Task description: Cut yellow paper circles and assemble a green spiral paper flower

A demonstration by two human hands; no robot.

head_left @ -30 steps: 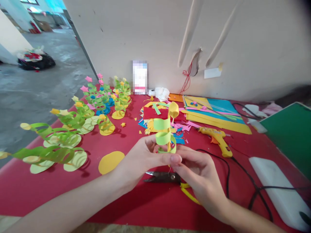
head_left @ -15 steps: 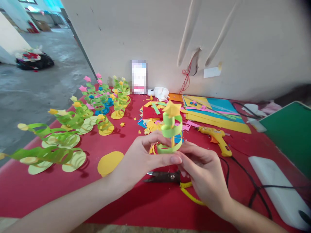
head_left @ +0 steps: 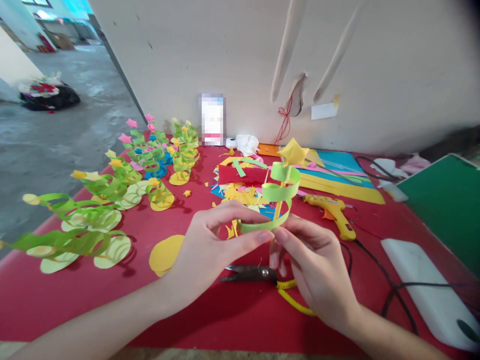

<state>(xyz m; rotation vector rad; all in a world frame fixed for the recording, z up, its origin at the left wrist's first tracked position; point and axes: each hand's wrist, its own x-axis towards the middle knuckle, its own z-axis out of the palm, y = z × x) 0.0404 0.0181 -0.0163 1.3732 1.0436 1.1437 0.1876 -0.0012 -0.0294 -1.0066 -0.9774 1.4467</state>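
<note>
Between my hands stands a light green paper spiral [head_left: 280, 193] wound loosely around a thin yellow stick [head_left: 278, 207], topped with a yellow paper star [head_left: 293, 152]. It leans to the right. My left hand [head_left: 213, 250] pinches the lowest coil between thumb and fingers. My right hand [head_left: 315, 262] grips the bottom of the stick and the strip's end; its fingers partly hide that spot. Below the hands lie dark-bladed scissors [head_left: 251, 273] with yellow handles. Yellow paper discs [head_left: 165, 254] lie beside my left wrist, partly covered by it.
Several finished spiral trees [head_left: 157, 192] on paper discs crowd the table's left side. Paper scraps [head_left: 242, 192] are heaped behind my hands. A yellow glue gun [head_left: 333, 212], its black cable, a white power bank-like block [head_left: 420, 285] and a green board [head_left: 450, 205] are on the right.
The star and upper coils have shifted right and up, and the stick tilts more. The green coils are spread wider apart. Both hands keep their hold, and the camera view has moved slightly.
</note>
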